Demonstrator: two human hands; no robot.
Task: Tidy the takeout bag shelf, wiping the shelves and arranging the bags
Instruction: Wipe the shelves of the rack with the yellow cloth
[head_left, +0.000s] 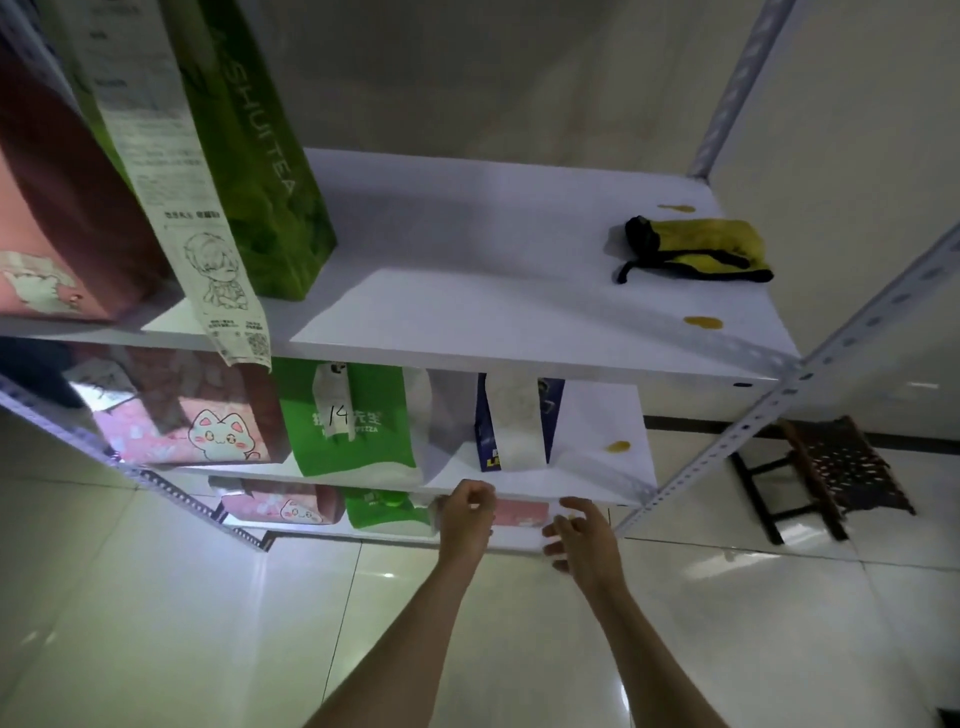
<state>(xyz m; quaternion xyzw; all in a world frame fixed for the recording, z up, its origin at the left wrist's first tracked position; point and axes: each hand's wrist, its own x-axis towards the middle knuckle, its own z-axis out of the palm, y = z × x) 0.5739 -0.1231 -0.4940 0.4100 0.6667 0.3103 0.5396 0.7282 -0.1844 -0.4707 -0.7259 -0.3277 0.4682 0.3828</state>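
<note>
Top shelf (467, 312): yellow stains, crumpled yellow cloth (696, 249).

Glossy pale tiled floor (171, 613) with visible grout lines and light reflections. Plain off-white wall (519, 78) behind. Dark wooden stool with a patterned top (831, 473) stands on the floor at right, near a dark skirting strip (691, 422).
</note>
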